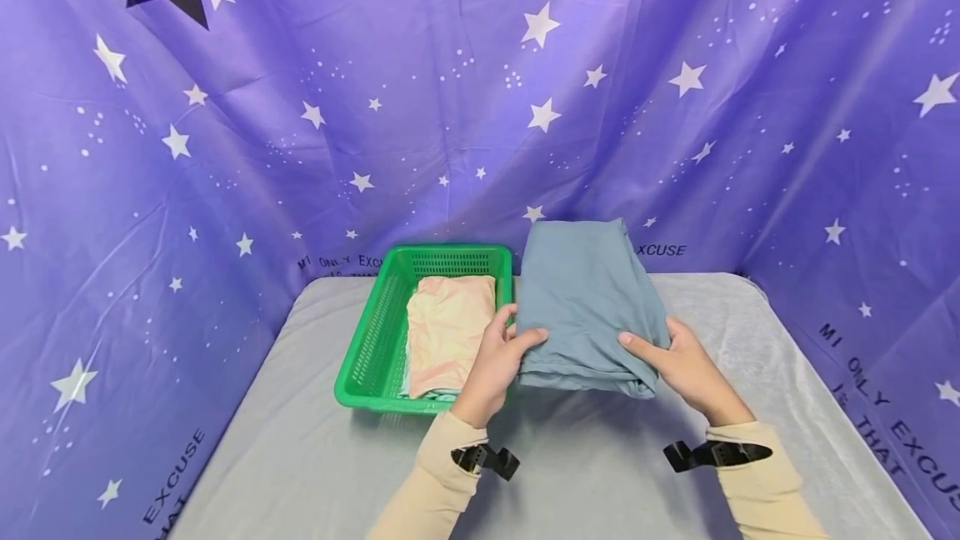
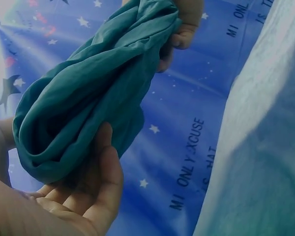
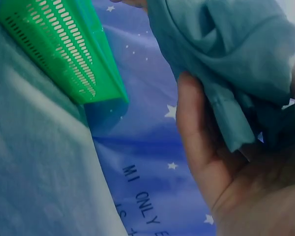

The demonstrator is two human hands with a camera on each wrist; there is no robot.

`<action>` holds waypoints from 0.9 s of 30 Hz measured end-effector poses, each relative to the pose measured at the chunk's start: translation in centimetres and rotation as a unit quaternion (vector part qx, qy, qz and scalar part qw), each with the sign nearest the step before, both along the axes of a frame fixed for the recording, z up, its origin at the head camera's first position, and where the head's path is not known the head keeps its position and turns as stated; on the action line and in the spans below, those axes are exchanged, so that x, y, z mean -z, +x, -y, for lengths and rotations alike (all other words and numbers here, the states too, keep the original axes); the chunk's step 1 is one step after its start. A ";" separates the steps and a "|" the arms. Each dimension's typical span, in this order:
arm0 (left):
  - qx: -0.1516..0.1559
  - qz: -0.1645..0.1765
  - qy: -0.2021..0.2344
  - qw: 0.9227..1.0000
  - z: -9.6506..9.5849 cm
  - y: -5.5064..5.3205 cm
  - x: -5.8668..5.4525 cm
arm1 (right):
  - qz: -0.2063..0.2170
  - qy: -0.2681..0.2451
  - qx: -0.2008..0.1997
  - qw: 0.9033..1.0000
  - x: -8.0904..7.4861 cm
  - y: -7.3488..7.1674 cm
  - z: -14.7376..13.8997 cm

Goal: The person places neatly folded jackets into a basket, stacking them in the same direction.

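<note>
A folded blue-grey garment (image 1: pixel 588 298) is held up between both hands over the table, right of the basket. My left hand (image 1: pixel 498 361) grips its near left edge, thumb on top and fingers beneath. At the near right edge my right hand (image 1: pixel 693 369) grips it the same way. The left wrist view shows the cloth's rolled, layered fold (image 2: pixel 83 103) above the left fingers (image 2: pixel 110 167). In the right wrist view, a loose flap of the cloth (image 3: pixel 231 118) hangs beside the right fingers (image 3: pixel 191 113).
A green perforated plastic basket (image 1: pixel 360 357) stands on the left of the grey cloth-covered table (image 1: pixel 277 457). Inside lies a folded pale pink garment (image 1: pixel 450 327) on top of other folded cloth. A purple star-print curtain (image 1: pixel 442 107) encloses the back and sides.
</note>
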State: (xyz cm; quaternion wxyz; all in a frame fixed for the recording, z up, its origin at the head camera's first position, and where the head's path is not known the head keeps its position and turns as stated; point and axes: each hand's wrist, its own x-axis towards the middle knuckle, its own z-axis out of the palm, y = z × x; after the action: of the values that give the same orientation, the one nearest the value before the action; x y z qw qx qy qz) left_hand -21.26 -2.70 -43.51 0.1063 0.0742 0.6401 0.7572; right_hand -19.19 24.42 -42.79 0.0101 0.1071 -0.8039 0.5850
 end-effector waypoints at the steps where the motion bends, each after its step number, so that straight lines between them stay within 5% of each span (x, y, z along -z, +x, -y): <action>1: 0.001 -0.001 0.000 1.000 0.3 0.0 -0.1 | -0.003 0.000 -0.004 1.000 0.0 0.0 0.2; 27: -0.060 0.016 -0.042 0.997 7.6 1.4 0.8 | 0.010 -0.024 -0.111 0.994 1.7 -0.9 6.1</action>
State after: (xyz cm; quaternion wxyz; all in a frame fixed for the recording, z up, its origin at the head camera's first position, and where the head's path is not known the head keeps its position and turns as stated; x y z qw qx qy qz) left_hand -19.81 -10.34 -44.34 0.0738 0.0189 0.6727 0.7360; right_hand -20.05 18.36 -44.44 -0.0597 0.1895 -0.7729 0.6026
